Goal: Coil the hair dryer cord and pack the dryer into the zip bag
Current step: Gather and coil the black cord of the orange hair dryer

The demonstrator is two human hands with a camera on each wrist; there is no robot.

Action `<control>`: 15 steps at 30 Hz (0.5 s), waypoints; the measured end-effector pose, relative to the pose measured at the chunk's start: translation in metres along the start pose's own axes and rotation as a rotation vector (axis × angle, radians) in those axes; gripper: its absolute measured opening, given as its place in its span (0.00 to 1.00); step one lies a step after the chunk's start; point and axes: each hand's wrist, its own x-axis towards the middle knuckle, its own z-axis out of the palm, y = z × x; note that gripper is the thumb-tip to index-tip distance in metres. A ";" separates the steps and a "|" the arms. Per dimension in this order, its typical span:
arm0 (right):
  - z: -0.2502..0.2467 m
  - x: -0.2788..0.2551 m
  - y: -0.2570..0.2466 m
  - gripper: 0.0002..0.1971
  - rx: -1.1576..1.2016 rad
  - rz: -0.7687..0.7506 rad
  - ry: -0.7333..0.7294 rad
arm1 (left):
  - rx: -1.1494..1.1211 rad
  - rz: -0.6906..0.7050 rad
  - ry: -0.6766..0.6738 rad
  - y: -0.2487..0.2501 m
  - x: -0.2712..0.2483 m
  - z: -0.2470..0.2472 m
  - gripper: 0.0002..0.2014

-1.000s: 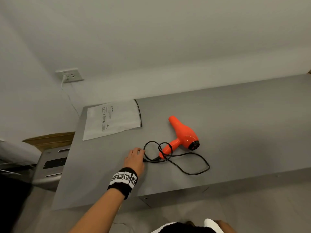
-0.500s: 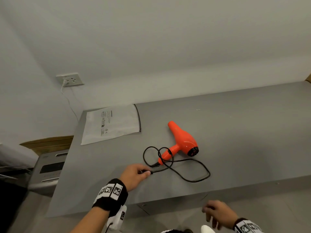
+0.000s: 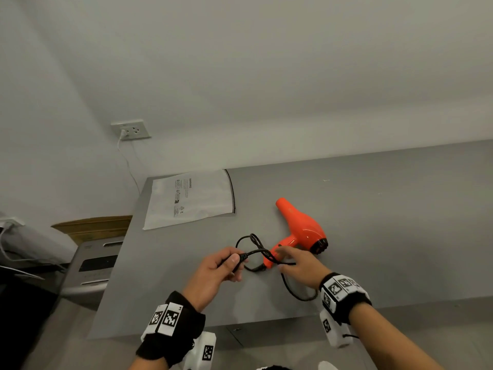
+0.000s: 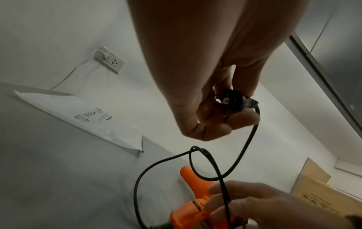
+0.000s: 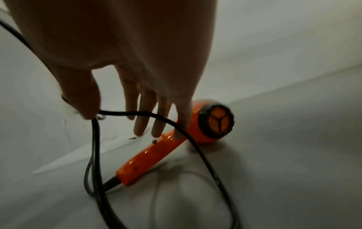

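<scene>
An orange hair dryer (image 3: 301, 228) (image 5: 156, 153) lies on its side on the grey table (image 3: 400, 222), and its black cord (image 3: 293, 289) (image 4: 245, 147) (image 5: 205, 158) runs in loose loops in front of the handle. My left hand (image 3: 226, 265) (image 4: 205, 108) is raised a little above the table and pinches the cord's plug (image 4: 233, 100) (image 3: 241, 256). My right hand (image 3: 293, 263) (image 5: 137, 93) hovers over the dryer's handle with its fingers straight and spread; a stretch of cord runs against its thumb. The white zip bag (image 3: 192, 201) (image 4: 78, 111) lies flat at the table's far left corner.
A wall socket (image 3: 130, 129) with a white cable plugged in sits behind the table's left end. A grey appliance (image 3: 90, 265) and a cardboard box (image 3: 93, 227) stand left of the table. The front edge (image 3: 240, 324) is close to my wrists. Another cardboard box (image 4: 323, 193) shows at the right.
My left hand has lifted the plug off the table and drawn the cord up with it. My right hand has come in from the lower right to just over the dryer's handle.
</scene>
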 end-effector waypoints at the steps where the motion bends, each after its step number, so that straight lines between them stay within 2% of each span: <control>1: 0.006 0.003 -0.002 0.21 0.100 0.014 -0.083 | -0.017 0.003 0.006 0.002 -0.001 -0.001 0.14; 4: 0.016 0.001 -0.009 0.16 0.390 0.083 -0.197 | -0.049 0.002 0.042 0.002 -0.002 -0.005 0.15; 8: 0.022 -0.008 -0.010 0.15 0.711 0.148 -0.172 | -0.105 -0.018 0.108 -0.004 -0.004 -0.014 0.14; 12: 0.028 -0.014 -0.013 0.10 0.809 0.131 -0.123 | -0.134 -0.037 0.106 -0.008 -0.007 -0.014 0.14; 15: 0.028 -0.019 -0.029 0.10 0.701 0.091 0.002 | -0.193 -0.109 0.093 -0.009 -0.004 -0.008 0.14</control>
